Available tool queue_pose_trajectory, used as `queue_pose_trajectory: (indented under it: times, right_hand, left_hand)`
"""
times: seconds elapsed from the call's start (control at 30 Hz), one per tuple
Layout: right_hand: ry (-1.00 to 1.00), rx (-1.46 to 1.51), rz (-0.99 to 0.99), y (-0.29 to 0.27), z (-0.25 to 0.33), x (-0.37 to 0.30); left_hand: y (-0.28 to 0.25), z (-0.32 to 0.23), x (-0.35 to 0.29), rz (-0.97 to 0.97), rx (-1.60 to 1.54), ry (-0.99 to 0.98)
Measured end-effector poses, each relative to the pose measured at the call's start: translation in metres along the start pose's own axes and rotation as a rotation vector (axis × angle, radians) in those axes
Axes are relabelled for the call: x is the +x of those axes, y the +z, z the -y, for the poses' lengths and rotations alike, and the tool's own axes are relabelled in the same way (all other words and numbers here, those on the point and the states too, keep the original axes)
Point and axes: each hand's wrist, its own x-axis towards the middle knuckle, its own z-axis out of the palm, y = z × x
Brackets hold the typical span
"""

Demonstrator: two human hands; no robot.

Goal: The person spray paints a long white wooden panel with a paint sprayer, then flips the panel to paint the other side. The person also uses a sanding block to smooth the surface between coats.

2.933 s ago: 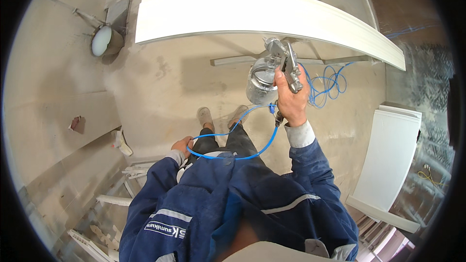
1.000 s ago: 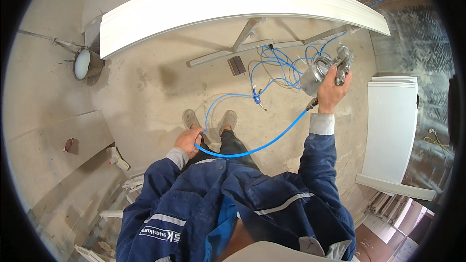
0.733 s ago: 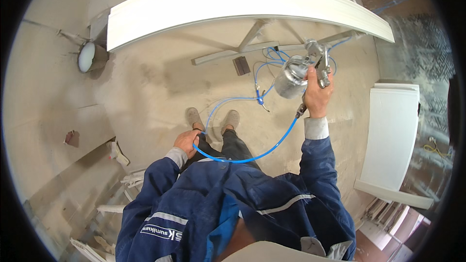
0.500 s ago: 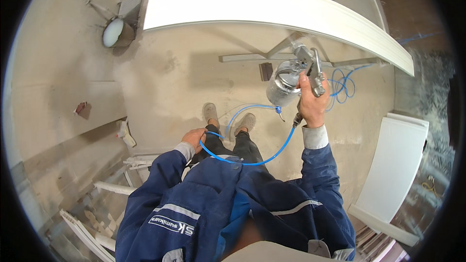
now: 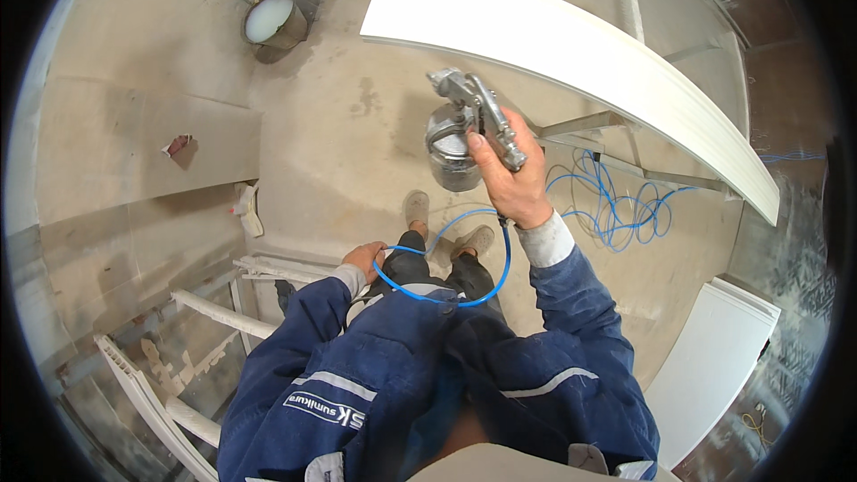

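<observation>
My right hand (image 5: 516, 174) is wrapped round the handle of a metal spray gun (image 5: 482, 120), whose silver paint cup hangs under its body. From the base of the handle a blue air hose (image 5: 464, 303) loops down past my waist. My left hand (image 5: 366, 259) is closed on that hose near my left thigh. Ahead of the gun and to its right lies a long white panel (image 5: 571, 54), raised on a metal stand (image 5: 585, 125). The gun's nozzle points to the far left, apart from the panel.
A bucket of white liquid (image 5: 272, 20) stands at the far left. More blue hose lies coiled (image 5: 616, 210) on the floor at the right. White panels (image 5: 714, 366) lean at the near right; a white-crusted rack (image 5: 219, 312) stands at the near left.
My right hand has brought the spray gun left, away from the panel's edge. The view has turned, so the panel and bucket sit further right. My left hand still holds the hose.
</observation>
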Motion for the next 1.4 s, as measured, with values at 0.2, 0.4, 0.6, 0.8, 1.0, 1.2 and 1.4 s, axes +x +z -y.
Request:
queue_pose_trajectory:
  times: [0.2,0.4,0.6,0.8,1.0,1.2,1.4]
  right_hand:
    - [0.032,0.095,-0.077,-0.001,-0.003,0.014]
    - [0.048,-0.116,-0.37,-0.101,-0.025,0.001]
    - [0.036,-0.125,-0.684,-0.276,-0.046,-0.072]
    - [0.009,-0.19,-0.921,-0.462,-0.051,-0.179]
    - [-0.076,-0.416,-1.112,-0.61,-0.031,-0.258]
    - [-0.034,-0.443,-1.135,-0.701,-0.03,-0.265]
    - [0.147,-0.196,-0.882,-0.729,-0.052,-0.214]
  left_hand:
    - [-0.007,-0.008,0.01,-0.045,0.029,0.025]
    - [0.002,-0.044,0.029,-0.061,0.094,0.128]
    - [0.043,-0.124,0.057,0.021,0.185,0.256]
    - [0.129,-0.259,0.08,-0.025,0.31,0.54]
    - [0.208,-0.408,0.081,-0.033,0.234,0.686]
    - [0.26,-0.483,0.111,0.084,0.185,0.734]
    - [0.301,-0.509,0.189,0.094,-0.006,0.62]
